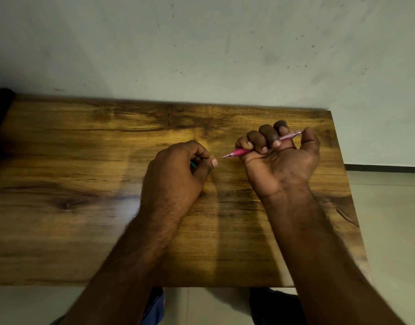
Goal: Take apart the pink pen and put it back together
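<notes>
My right hand [281, 160] is closed in a fist around the pink pen [239, 152], palm turned up. The pen lies across the fist, its metal tip pointing left and its paler back end sticking out past the thumb at the upper right. My left hand [178, 172] rests on the wooden table [84, 160] just left of the pen tip, a short gap apart. Its fingers are curled, and a small teal bit [193, 164] shows between thumb and fingers; what it is cannot be made out.
The table stands against a pale wall [201, 55]. Its right edge [342, 160] lies close to my right hand, with tiled floor [389, 207] beyond. The near edge runs above my knees in dark trousers. A dark object [0, 106] sits at the far left corner.
</notes>
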`<state>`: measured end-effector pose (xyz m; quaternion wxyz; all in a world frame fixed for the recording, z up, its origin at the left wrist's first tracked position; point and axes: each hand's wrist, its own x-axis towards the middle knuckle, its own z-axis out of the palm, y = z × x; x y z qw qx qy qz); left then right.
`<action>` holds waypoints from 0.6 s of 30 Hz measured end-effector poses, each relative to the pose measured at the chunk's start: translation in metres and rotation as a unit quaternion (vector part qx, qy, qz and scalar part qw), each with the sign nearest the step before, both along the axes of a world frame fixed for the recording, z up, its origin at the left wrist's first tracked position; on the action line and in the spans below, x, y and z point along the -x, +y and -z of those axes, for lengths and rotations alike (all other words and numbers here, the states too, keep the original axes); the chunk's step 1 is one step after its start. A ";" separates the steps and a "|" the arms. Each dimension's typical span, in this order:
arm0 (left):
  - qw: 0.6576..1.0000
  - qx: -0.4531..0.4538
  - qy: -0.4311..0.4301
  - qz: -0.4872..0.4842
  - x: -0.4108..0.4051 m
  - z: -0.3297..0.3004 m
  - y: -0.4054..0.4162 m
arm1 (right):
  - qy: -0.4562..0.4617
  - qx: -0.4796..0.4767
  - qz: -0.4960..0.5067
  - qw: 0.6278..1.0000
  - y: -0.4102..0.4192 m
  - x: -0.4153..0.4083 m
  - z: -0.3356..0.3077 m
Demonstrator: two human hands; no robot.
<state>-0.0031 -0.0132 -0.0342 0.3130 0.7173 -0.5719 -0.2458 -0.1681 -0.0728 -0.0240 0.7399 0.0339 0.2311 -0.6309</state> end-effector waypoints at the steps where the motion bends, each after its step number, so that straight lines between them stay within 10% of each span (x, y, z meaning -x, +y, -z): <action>1: 1.000 -0.002 0.000 -0.001 0.000 0.000 0.000 | 0.001 0.002 0.004 1.000 0.000 0.001 0.000; 18: 1.000 -0.016 -0.002 0.001 0.001 -0.001 0.000 | 0.006 0.004 0.001 1.000 -0.003 0.003 0.000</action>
